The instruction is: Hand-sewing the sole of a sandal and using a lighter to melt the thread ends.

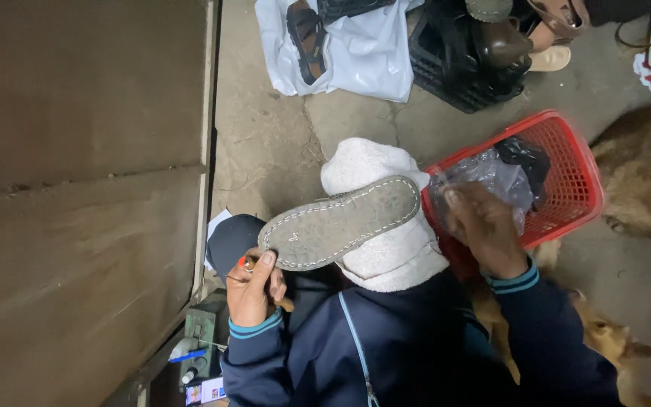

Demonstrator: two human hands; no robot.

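A grey shoe (pixel 340 223) with white stitching round its sole lies sole-up on a white fluffy cloth (pixel 383 253) over my lap. My left hand (pixel 256 288) grips the shoe's heel end and also holds a small tool with a red tip and a wooden handle. My right hand (pixel 482 227) reaches into a red plastic basket (pixel 576 181) and rests on a clear plastic bag (pixel 491 175) inside it; whether its fingers grip the bag is unclear.
A brown wooden panel (pixel 77 188) fills the left side. A white plastic bag (pixel 363 53) with a sandal, a black crate (pixel 461 68) of shoes, and tan animals (pixel 642 173) lie around on the concrete floor. Small tools sit at lower left.
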